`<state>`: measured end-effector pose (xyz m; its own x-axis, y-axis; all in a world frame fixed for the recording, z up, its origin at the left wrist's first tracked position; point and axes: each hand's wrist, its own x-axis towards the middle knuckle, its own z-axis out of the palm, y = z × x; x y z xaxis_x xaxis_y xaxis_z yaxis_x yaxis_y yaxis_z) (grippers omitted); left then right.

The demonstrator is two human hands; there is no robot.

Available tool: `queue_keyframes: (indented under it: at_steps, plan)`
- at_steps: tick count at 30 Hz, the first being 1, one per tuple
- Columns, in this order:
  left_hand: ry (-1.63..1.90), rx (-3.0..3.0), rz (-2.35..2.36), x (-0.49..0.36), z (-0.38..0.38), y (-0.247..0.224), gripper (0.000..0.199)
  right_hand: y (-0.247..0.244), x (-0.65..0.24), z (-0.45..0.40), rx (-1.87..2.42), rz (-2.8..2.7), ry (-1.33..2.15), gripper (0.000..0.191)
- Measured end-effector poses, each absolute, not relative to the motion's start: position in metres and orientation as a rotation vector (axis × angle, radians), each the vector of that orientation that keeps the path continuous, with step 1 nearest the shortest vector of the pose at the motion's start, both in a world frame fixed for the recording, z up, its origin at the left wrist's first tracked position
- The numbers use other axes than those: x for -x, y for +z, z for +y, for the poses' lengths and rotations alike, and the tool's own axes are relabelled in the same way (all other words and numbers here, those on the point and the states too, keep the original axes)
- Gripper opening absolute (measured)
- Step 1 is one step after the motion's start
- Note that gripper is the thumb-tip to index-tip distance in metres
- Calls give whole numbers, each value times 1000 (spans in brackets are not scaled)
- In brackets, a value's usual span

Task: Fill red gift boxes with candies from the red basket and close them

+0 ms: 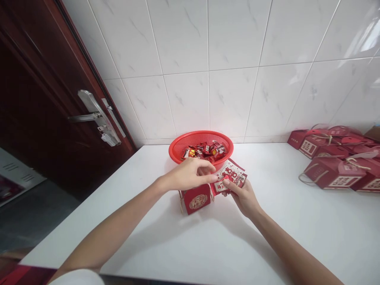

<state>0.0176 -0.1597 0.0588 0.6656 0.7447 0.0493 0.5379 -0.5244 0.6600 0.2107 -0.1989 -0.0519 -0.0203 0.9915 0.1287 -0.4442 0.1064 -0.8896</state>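
In my right hand (pixel 243 198) are several red-and-white printed packets (pixel 233 174), fanned out, with the thumb pressing on their front. My left hand (pixel 190 173) reaches in from the left, fingers bent and apart, its fingertips at the packets' left edge; whether they touch cannot be seen. Below it stands a small red gift box (pixel 197 200) with a gold emblem on its face and cord at its sides. The left hand hides the top of the box. Just behind the hands sits a red plastic basket (pixel 176 148) with wrapped sweets (pixel 204 149) in it.
Several dark red gift boxes (pixel 335 174) with cord handles lie together at the right of the white table (pixel 142 241). A tiled wall (pixel 231 99) rises behind. At the left is a dark wooden door (pixel 44 79) with a metal handle (pixel 86 117).
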Motion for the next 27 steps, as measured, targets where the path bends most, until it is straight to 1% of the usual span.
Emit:
queue_keyframes:
  at_steps: [3, 7, 10, 13, 15, 17, 20, 25, 27]
  plan:
    - [384, -2245, 984, -35, -167, 48, 33, -53, -210, -199, 744, -963, 1328, 36]
    - [404, -2287, 994, -42, -168, 45, 25, -51, -211, -199, 712, -940, 1324, 35]
    - [488, -2257, 1014, -31, -162, 56, 27, -48, -213, -199, 705, -891, 1323, 35]
    - [560, -2289, 1142, -7, -154, 74, 28, -46, -215, -200, 736, -877, 1329, 34]
    - [460, -2345, 1218, 9, -149, 84, 25, -46, -216, -200, 757, -884, 1339, 35]
    - [272, -2384, 1277, 22, -145, 90, 22, -47, -216, -201, 763, -892, 1350, 35]
    - [80, -2362, 1290, 27, -144, 89, 19, -49, -216, -200, 762, -913, 1357, 35]
    - [155, -2341, 1224, 16, -145, 80, 25, -49, -214, -200, 786, -933, 1354, 35]
    - [186, -2400, 1216, 11, -145, 78, 24, -49, -213, -200, 790, -930, 1346, 36]
